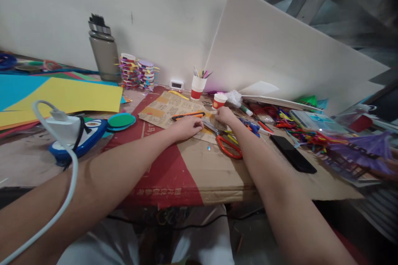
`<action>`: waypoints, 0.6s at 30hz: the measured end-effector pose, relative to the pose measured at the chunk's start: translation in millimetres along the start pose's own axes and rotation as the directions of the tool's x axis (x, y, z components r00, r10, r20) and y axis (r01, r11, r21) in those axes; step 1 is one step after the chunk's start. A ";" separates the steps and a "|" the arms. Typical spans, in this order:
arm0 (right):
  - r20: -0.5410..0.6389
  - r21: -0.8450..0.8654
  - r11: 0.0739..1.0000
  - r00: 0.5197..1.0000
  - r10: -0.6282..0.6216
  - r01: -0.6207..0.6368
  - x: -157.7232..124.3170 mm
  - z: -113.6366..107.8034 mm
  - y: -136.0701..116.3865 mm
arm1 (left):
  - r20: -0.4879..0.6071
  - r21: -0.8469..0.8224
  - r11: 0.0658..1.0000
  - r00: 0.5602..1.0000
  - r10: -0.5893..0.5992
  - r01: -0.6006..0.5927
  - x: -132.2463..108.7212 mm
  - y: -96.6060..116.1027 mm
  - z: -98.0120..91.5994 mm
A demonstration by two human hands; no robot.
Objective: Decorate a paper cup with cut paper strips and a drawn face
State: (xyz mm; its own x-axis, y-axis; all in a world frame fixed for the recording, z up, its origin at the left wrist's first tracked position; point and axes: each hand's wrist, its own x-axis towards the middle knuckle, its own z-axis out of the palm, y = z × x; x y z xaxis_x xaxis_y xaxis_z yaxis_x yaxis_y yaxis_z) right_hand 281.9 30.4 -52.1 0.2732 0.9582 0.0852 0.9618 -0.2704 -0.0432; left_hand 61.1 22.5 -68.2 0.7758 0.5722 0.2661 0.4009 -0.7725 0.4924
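My left hand [187, 127] rests with curled fingers on a brown printed cardboard sheet [164, 109]. What its fingers hold, if anything, is hidden. Just behind it lies an orange and black craft knife [188, 116]. My right hand [224, 116] is closed at the near side of a small red and white paper cup [219, 100]; its fingertips are too small to make out, and I cannot tell whether they touch the cup. Between my hands and forearms lie scissors with orange-red handles [229, 148], with a yellow-handled tool [231, 136] beside them.
Stacked red and white cups [198, 87] hold pens near the wall. Left are a grey bottle [104, 51], decorated cups [145, 75], yellow paper [68, 95] and a blue glue gun [90, 132] with a white cable. Right are a black phone [292, 153] and colourful craft pieces [289, 122].
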 end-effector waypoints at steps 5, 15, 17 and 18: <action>-0.019 0.085 0.996 1.000 0.007 -0.006 -4.4 0.8 8.9 | 0.002 -0.012 1.000 1.000 0.007 -0.007 -0.4 1.3 -0.9; -0.087 0.211 0.975 0.992 0.095 -0.075 -3.3 6.0 15.5 | 0.002 -0.009 0.999 0.999 -0.043 0.043 -2.5 2.9 -0.4; -0.094 0.229 0.971 0.991 0.097 -0.073 -2.0 6.5 16.5 | 0.005 0.003 0.999 0.999 -0.046 0.046 -2.8 2.9 -0.5; -0.101 0.231 0.971 0.991 0.090 -0.064 -1.6 6.3 17.2 | 0.005 0.007 0.999 0.999 -0.045 0.045 -2.6 2.8 -0.4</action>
State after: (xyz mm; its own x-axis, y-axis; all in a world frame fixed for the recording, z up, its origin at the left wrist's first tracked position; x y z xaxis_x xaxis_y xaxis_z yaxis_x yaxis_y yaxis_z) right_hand 297.9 24.8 -59.2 0.3589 0.9155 0.1816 0.9118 -0.3023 -0.2778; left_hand 59.9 19.0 -67.2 0.7593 0.6050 0.2397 0.4385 -0.7479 0.4984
